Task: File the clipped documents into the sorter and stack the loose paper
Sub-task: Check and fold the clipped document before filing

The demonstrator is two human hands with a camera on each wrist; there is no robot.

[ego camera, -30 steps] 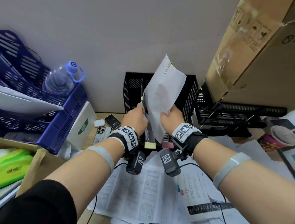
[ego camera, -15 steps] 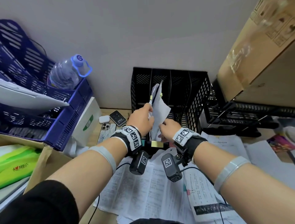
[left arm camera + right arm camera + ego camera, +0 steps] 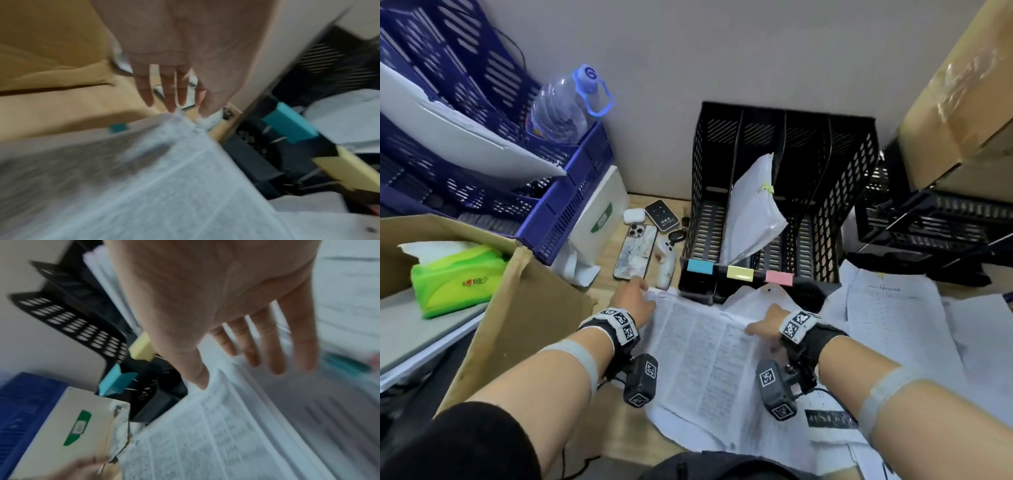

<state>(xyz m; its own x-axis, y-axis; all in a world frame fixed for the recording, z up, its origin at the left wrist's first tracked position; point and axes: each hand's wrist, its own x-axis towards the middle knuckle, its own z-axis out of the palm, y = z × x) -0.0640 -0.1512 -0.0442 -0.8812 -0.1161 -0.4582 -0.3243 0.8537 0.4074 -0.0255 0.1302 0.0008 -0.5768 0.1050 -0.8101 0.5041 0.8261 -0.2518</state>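
Note:
The black mesh sorter (image 3: 698, 192) stands against the wall with blue, yellow and pink labels on its front. A clipped document (image 3: 751, 212) with a yellow clip (image 3: 767, 187) leans in its second slot, free of both hands. In front of it a printed sheet (image 3: 698, 359) lies on top of other papers. My left hand (image 3: 635, 298) touches its far left corner with straight fingers (image 3: 174, 91). At the sheet's far right edge is my right hand (image 3: 762, 323), fingers (image 3: 257, 344) extended over the paper (image 3: 205, 434). Both wrist views are blurred.
Left of the sorter lie a phone (image 3: 635, 250), a white controller (image 3: 665, 263) and an earbud case (image 3: 634, 216). Blue crates (image 3: 571, 205) with a water bottle (image 3: 561, 109) stand behind. More sheets (image 3: 893, 318) spread to the right below black trays (image 3: 935, 222). A cardboard box (image 3: 524, 308) is near left.
The clipped document went down into the sorter slot and both hands let go of it. The hands then dropped back to the far edge of the printed sheet on the table.

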